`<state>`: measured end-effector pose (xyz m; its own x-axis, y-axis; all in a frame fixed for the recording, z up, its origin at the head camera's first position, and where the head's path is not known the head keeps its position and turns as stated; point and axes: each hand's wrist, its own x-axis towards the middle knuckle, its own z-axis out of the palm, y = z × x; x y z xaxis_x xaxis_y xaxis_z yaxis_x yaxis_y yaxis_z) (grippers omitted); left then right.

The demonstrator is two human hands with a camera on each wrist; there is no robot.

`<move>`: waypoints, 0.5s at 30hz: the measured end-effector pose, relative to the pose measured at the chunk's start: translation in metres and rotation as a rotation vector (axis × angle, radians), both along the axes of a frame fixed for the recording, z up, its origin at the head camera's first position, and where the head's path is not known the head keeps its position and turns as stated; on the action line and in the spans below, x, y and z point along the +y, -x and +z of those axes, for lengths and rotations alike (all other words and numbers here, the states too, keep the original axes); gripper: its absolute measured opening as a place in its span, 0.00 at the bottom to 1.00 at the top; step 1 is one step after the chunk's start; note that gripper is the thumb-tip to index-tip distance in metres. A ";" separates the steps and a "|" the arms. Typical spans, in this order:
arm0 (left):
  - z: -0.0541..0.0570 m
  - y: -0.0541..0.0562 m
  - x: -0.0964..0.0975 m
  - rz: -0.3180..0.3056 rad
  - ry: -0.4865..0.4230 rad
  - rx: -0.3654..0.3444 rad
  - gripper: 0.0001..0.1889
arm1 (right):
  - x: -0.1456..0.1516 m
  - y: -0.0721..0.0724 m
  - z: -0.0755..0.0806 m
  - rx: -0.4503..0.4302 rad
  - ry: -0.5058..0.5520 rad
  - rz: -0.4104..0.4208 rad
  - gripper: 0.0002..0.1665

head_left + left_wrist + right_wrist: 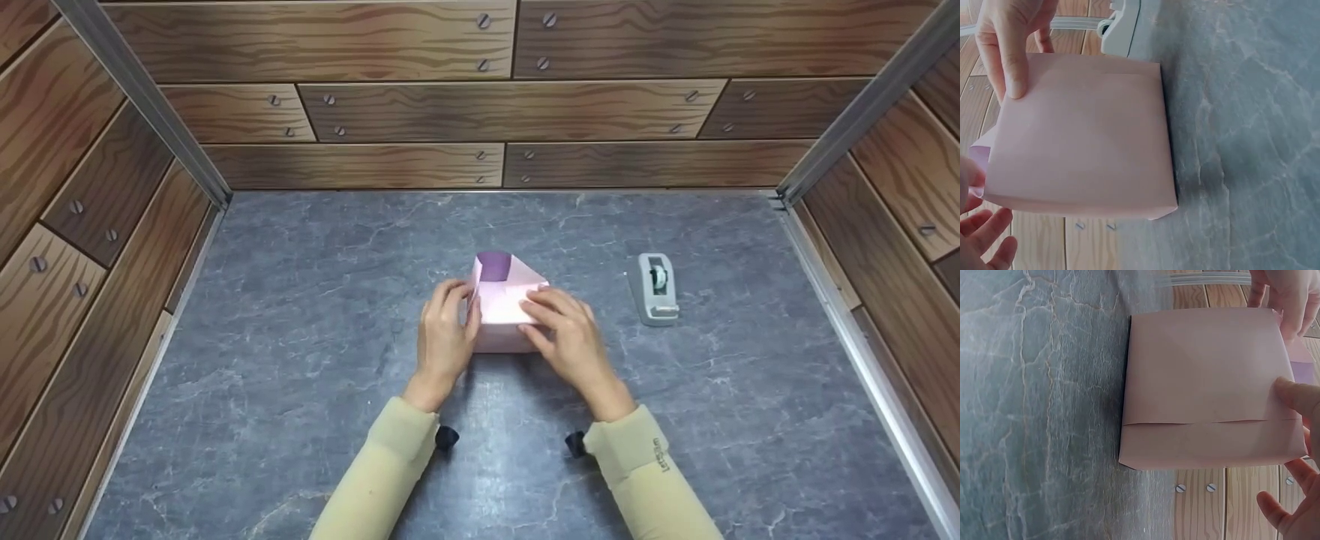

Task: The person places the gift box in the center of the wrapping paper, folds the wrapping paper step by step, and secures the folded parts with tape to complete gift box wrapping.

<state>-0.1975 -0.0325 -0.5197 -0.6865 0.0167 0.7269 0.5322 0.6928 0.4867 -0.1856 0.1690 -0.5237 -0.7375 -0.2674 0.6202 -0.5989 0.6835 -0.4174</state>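
Observation:
A pink paper box [501, 340] stands on the table in the middle of the head view, its top lit brightly. At its far left corner a raised flap [493, 267] shows a purple inside. My left hand [444, 330] grips the left side at the upper edge, fingers behind and thumb toward the front. From the right, my right hand [568, 328] pinches the top front edge, with its thumb on the front face and its fingers over the top. In the right wrist view a seam runs along the front face [1207, 365] near the right side.
To the right of the box stands a pale grey tape dispenser [657, 291] with a roll in it. The dark marbled table [300, 300] is bordered by wood-patterned walls [405, 112] and metal rails [862, 360] at its sides.

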 end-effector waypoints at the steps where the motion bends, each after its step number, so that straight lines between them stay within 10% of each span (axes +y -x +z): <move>1: 0.000 0.000 0.000 -0.002 -0.007 0.008 0.06 | 0.000 0.000 0.000 -0.002 0.000 0.001 0.22; 15: 0.002 0.005 -0.005 -0.186 0.125 -0.030 0.02 | 0.000 -0.001 0.002 -0.015 -0.004 -0.004 0.20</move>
